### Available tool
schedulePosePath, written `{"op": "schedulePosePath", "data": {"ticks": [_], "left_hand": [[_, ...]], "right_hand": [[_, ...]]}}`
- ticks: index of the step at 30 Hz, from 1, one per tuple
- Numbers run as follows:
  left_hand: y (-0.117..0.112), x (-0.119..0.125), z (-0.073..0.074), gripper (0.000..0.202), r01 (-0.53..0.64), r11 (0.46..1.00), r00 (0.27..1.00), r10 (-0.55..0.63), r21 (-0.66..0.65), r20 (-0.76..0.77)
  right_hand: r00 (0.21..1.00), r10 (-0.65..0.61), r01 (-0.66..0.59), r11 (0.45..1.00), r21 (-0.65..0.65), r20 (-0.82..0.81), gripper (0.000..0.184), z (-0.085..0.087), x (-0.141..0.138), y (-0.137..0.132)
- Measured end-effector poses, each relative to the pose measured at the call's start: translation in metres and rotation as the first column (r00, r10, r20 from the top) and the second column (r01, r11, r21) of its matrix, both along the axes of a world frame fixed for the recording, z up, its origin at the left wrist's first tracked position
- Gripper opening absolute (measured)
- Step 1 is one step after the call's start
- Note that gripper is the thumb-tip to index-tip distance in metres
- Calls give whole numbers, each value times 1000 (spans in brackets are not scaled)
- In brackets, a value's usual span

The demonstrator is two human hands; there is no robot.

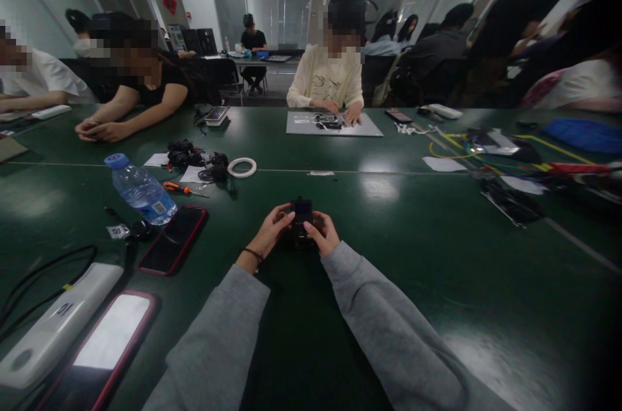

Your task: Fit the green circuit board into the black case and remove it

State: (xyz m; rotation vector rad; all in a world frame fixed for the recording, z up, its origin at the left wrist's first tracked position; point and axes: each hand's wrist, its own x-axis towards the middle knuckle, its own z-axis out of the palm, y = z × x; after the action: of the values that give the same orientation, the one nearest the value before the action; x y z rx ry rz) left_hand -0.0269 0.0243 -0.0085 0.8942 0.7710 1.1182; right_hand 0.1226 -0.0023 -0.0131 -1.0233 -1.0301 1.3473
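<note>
A small black device [302,220] stands upright on the dark green table [413,255], right in front of me. My left hand [271,229] grips its left side with curled fingers. My right hand [323,233] holds its right side, thumb pressed on the front. Both arms wear grey sleeves; a dark band circles my left wrist. The lower part of the device is hidden between my fingers.
To my left lie a water bottle [142,190], a red-cased phone [173,239], a second phone [109,340], a white power bank [53,327], an orange screwdriver [182,188] and a tape roll [241,167]. Cables and tools [510,164] crowd the right. Several people sit across the table.
</note>
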Motion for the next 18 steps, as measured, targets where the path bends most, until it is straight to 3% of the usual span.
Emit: {"op": "schedulePosePath", "data": {"ticks": [18], "left_hand": [[-2,-2,3,45,15,1000,1000,-15,-13,-10]], "right_hand": [[996,9,-22,989,150,90,55,-13,0,4]]}}
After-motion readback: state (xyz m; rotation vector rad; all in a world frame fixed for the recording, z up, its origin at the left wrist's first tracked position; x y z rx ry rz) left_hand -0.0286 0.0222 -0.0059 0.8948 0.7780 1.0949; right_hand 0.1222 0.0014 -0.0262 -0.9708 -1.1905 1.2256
